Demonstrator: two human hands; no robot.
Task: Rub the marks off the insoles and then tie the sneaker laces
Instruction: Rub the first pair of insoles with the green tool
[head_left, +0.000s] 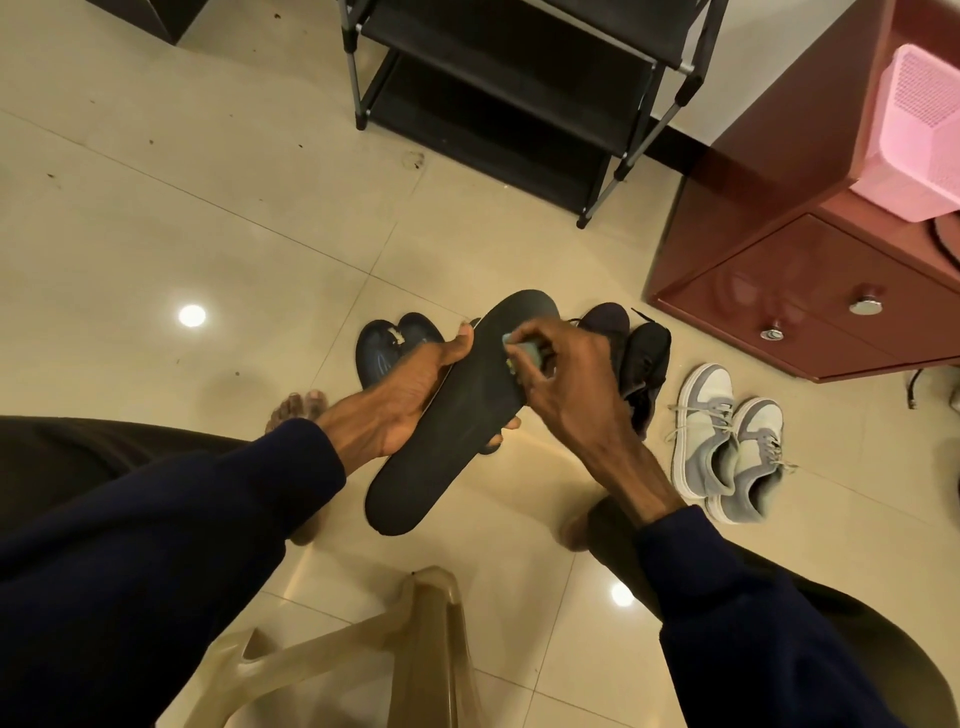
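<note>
Dark blue sleeves (156, 545) and a beige plastic chair (431, 634) fill the bottom of the view, below the insole (452, 426). That black insole is held in the air above the tiled floor (156, 208), slanting, with its toe end away from the person. The left hand (400, 400) has its grip closed round the insole's left edge, thumb on top, fingertips showing past the right edge. The right hand (566, 384) pinches a small greenish block (524, 351) in a tight grip and presses it on the insole's upper half. Just right of the insole lie black shoes (644, 358); farther right sit grey-and-white sneakers (727, 441) with pale laces. Beyond the insole stands a black shoe rack (509, 93).
</note>
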